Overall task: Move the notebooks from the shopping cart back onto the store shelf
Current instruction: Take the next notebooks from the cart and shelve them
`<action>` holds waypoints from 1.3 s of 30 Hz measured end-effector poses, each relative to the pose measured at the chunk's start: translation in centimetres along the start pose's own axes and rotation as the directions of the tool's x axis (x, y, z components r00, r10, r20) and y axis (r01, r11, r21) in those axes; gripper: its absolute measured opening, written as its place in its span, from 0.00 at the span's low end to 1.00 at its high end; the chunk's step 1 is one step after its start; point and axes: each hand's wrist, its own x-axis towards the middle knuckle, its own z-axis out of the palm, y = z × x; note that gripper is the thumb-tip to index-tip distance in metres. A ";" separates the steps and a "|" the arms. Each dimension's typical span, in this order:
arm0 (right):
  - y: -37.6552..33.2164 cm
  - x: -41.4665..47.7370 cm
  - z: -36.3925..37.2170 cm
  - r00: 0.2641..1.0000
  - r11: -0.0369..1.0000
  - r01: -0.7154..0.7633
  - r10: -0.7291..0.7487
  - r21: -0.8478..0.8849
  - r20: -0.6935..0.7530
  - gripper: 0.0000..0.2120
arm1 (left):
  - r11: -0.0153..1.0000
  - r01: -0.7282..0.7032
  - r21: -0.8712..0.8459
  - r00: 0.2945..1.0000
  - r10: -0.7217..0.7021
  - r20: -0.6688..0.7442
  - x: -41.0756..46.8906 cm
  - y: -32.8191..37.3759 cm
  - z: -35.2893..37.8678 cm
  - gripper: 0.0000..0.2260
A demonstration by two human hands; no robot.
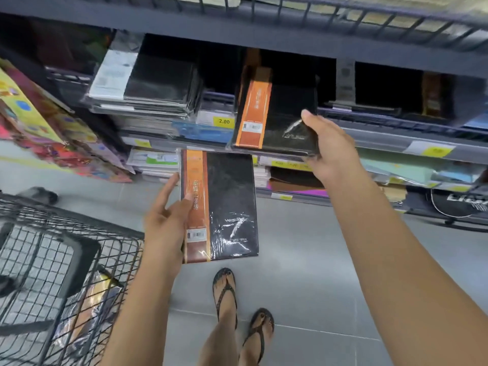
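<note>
right hand [330, 146] grips lower corner of upper notebook [280, 120], tilted at the store shelf [383, 141] edge | left hand [166, 225] holds second notebook [227, 207] by its orange spine, lower, clear of the shelf | step: shelving 1 of 2 | next: likely push upper notebook flat into its slot, then lift the second | shopping cart [66, 260] lower left

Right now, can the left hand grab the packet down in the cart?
Probably not yet: the left hand is full, gripping a notebook. The packet lies low in the cart, close beside that forearm.
</note>
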 end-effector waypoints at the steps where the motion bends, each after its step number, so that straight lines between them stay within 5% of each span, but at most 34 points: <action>1: -0.1 0.2 0.2 1.000 0.999 -0.010 0.010 0.036 0.020 0.19 | 1.000 0.010 -0.004 1.000 -0.010 0.004 0.3 0.0 0.2 0.20; 4: 0.0 -0.4 -0.3 0.989 0.985 -0.017 -0.009 0.174 0.150 0.06 | 1.000 0.025 -0.010 0.999 -0.025 0.038 0.7 0.1 0.8 0.20; 10: 2.2 -1.9 -1.7 0.982 0.980 0.126 -0.146 0.156 0.124 0.27 | 0.999 0.023 -0.022 0.998 -0.021 0.064 1.4 0.0 1.7 0.20; 21: 3.0 -0.7 -0.1 0.964 0.963 0.263 -0.259 0.065 -0.065 0.20 | 0.998 0.032 -0.050 0.997 -0.028 0.067 1.4 -0.8 1.6 0.20; 39: 2.1 0.4 3.8 0.935 0.930 0.211 -0.101 0.302 -0.341 0.13 | 0.989 0.014 -0.144 0.998 -0.005 0.067 1.1 0.9 1.7 0.20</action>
